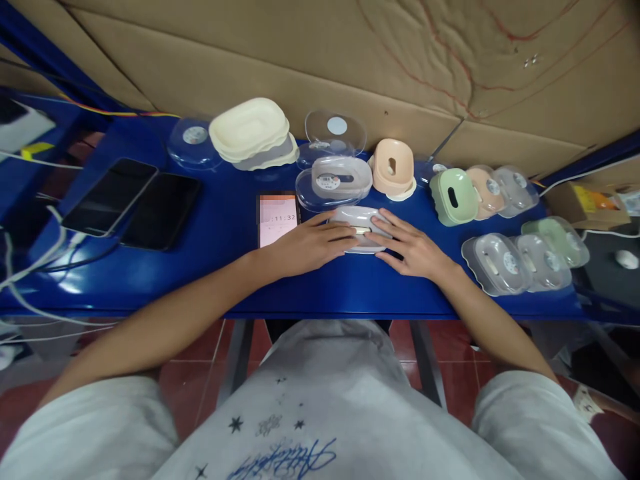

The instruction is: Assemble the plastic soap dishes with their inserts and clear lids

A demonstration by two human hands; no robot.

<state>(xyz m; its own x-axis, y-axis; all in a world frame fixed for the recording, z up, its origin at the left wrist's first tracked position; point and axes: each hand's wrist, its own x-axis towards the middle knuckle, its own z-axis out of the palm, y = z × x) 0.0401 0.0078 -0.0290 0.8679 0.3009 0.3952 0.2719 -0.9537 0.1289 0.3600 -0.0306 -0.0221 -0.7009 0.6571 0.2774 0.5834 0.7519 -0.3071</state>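
Note:
A light grey oval plastic dish (357, 215) lies on the blue table in front of me. My left hand (317, 243) holds its left end, with the fingers reaching over the dish. Around the right end is my right hand (413, 247), its fingers bent and somewhat apart on the dish. A small cream strip (361, 231) shows at the middle slot between my fingertips. Part of the dish is covered by both hands. Just behind it stands a grey slotted box (357, 172) with a clear lid (320, 197) leaning at its front.
Left of the dish lies a lit phone (277, 223); two dark phones (113, 197) are farther left. Stacked cream trays (250, 127), a peach box (394, 163) and a green box (456, 193) stand behind. Several lidded boxes (505, 263) sit right. Cardboard (250, 60) lines the back.

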